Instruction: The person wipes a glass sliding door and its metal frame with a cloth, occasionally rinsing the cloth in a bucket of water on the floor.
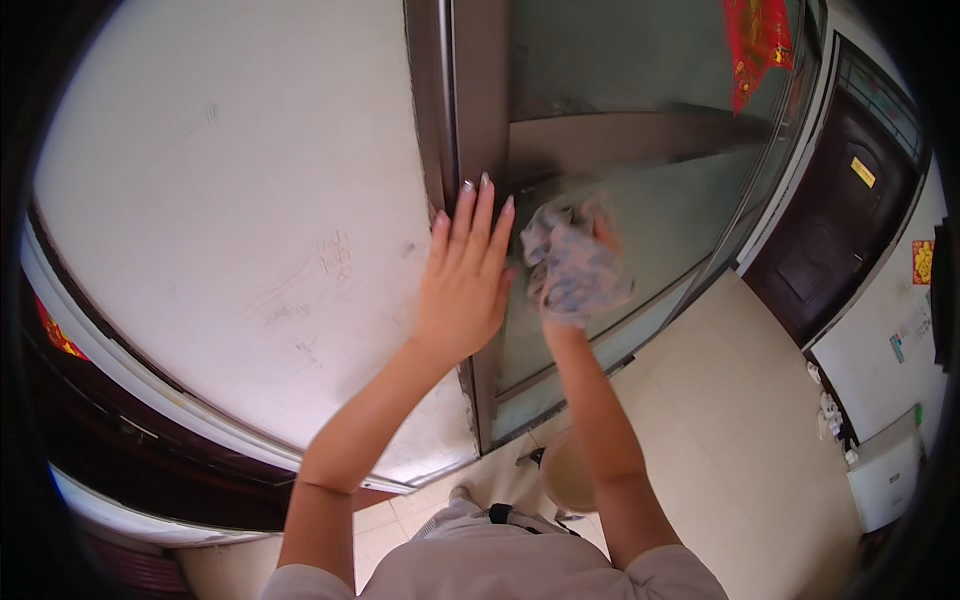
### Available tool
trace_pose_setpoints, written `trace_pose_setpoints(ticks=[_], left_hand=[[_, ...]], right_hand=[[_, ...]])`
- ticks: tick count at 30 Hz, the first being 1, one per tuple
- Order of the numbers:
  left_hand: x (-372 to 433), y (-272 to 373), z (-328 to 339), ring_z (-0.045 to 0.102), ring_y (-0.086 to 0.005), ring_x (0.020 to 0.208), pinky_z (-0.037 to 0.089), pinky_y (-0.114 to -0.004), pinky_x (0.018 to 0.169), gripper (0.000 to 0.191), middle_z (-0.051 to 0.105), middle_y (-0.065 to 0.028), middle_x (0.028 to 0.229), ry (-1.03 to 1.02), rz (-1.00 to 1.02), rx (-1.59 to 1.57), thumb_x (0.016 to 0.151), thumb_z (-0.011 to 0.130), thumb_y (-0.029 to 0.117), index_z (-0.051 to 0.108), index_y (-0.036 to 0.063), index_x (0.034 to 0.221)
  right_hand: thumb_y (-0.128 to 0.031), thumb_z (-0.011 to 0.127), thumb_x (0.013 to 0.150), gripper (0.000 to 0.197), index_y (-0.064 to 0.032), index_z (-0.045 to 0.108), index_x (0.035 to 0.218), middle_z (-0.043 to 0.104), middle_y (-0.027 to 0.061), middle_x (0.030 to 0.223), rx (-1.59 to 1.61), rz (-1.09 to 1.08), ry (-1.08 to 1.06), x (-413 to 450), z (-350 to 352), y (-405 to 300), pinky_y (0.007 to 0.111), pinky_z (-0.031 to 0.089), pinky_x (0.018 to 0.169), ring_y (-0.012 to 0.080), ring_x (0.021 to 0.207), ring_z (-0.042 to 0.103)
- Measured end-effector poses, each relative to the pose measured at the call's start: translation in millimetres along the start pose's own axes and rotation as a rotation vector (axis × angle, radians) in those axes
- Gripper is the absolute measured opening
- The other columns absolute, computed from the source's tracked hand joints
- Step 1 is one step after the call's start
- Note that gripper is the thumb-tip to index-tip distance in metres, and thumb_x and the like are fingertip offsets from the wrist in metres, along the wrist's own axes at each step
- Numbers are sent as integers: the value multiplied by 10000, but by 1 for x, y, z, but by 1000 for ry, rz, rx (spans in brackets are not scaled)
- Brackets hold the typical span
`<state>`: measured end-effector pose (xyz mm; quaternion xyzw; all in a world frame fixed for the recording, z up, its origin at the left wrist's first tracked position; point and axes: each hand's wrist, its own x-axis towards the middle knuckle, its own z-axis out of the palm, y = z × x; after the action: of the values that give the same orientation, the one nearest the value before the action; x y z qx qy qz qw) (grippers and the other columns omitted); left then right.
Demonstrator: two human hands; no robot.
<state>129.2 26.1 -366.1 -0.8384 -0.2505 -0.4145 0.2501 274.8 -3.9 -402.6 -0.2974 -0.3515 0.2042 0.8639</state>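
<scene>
My left hand (465,277) is spread flat against the dark metal frame (484,105) beside the white wall (247,172), holding nothing. To its right, my right hand (607,232) grips a crumpled grey patterned cloth (581,270), which hides most of the fingers. The cloth is up against a glass pane (660,210) next to the frame, and it looks slightly blurred. A brown horizontal bar (630,139) crosses the glass above the cloth.
A round bucket or basin (566,472) stands on the tiled floor by my legs. Red decorations (757,45) hang on the upper glass. A dark door (836,202) is at right, with a white cabinet (885,480) and shoes (829,412) along the wall. Another dark door (142,435) is at left.
</scene>
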Motion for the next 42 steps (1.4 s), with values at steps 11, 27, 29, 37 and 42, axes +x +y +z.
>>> trace_pose_setpoints(ticks=[11, 27, 29, 37, 42], left_hand=[[-1, -1, 21, 226, -396, 1440, 106, -533, 1148, 659, 257, -260, 1535, -45, -44, -166, 854, 619, 227, 394, 109, 1461], [-2, -12, 2, 212, -462, 1430, 69, -545, 1147, 769, 283, -261, 1526, 13, 29, -825, 747, 541, 21, 285, 18, 1472], [-3, -16, 1, 199, -456, 1436, 86, -558, 1143, 773, 288, -258, 1525, 18, 80, -800, 731, 548, 35, 307, 21, 1465], [-8, -6, -2, 210, -372, 1455, 85, -529, 1159, 718, 335, -173, 1529, 47, -2, -737, 772, 575, 37, 361, 58, 1457], [-65, 56, 12, 169, -400, 1456, 141, -507, 1160, 746, 321, -204, 1523, -182, -65, -1049, 818, 689, 182, 341, 31, 1460]], right_hand=[[-234, 578, 948, 340, -24, 582, 1215, 591, 147, 1197, -1200, -624, 287, -51, -81, 125, 393, 459, 936, 278, 1090, 575], [-214, 705, 719, 626, -120, 506, 1305, 526, 161, 1234, -1100, -704, 147, -21, -11, 47, 439, 365, 963, 386, 1145, 459], [-203, 697, 718, 641, -123, 491, 1320, 523, 158, 1243, -1152, -677, 120, -45, -32, 58, 444, 367, 964, 383, 1106, 467], [-114, 663, 728, 621, -106, 483, 1322, 569, 143, 1199, -1020, -63, 39, -170, -126, 85, 436, 401, 945, 361, 1091, 500], [-127, 688, 743, 617, -110, 488, 1326, 583, 137, 1222, -764, 84, 283, -205, -153, 30, 416, 399, 944, 363, 1083, 509]])
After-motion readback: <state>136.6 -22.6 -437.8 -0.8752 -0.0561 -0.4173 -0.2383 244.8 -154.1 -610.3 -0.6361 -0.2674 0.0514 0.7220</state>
